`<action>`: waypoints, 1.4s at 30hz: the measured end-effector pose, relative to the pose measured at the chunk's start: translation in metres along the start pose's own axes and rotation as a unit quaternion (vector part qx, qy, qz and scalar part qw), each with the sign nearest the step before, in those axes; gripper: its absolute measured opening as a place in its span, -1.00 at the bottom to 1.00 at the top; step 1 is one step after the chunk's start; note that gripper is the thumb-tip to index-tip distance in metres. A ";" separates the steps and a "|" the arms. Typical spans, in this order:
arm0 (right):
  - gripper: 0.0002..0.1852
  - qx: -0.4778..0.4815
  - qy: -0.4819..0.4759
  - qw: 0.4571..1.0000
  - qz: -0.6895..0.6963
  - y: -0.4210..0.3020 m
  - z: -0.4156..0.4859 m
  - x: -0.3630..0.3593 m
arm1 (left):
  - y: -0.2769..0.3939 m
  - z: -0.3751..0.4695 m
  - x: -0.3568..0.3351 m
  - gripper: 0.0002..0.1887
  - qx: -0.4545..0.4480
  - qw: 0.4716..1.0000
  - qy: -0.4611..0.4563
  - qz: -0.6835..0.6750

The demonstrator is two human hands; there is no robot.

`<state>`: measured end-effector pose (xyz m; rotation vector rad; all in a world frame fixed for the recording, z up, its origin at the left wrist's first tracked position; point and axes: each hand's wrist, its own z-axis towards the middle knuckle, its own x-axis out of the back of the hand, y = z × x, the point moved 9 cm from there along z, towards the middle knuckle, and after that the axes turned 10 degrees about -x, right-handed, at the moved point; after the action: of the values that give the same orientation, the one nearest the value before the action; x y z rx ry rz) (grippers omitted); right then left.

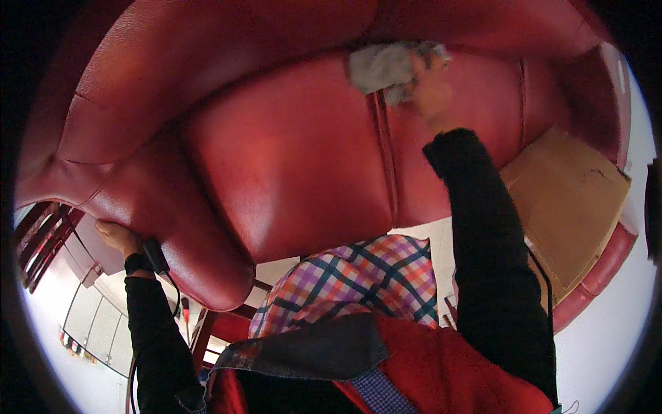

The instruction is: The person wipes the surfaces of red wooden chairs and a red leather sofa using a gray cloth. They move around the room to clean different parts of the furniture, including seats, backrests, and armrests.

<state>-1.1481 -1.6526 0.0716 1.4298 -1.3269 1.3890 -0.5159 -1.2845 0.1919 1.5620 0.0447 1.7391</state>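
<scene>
A red leather sofa spreads before me, with its seat cushions split by a seam and its backrest behind. Near the back of the seat, over the seam, my right hand presses a grey cloth onto the leather. Motion blurs this hand and parts of the cloth. My left hand rests against the outer side of the left armrest; its fingers are partly hidden. A black wristband with a small device and a cable sits on my left wrist.
A brown cardboard sheet leans over the sofa's right end, beside my right forearm. Checked fabric covers my lap at the seat's front edge. Dark red wooden slats stand at far left. White cabinets are lower left.
</scene>
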 end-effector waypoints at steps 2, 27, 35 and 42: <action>-0.38 -0.079 -0.002 0.996 0.049 0.035 0.002 0.006 | 0.003 0.000 -0.002 -0.37 0.000 1.000 -0.011 0.024; -0.46 -0.089 0.103 0.987 0.080 -0.004 -0.102 0.058 | 0.007 0.009 -0.010 -0.50 -0.041 0.997 -0.032 0.059; -0.61 0.034 0.027 0.992 -0.122 0.047 -0.015 -0.014 | -0.021 0.002 0.001 -0.50 -0.050 0.990 -0.090 0.093; -0.66 -0.198 0.060 0.977 -0.056 0.267 -0.002 0.020 | -0.043 -0.001 0.016 -0.57 0.003 0.964 -0.119 0.238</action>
<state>-1.4091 -1.7080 0.0515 1.1165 -1.3327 1.0461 -0.4934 -1.2452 0.1833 1.8863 -0.4820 1.8860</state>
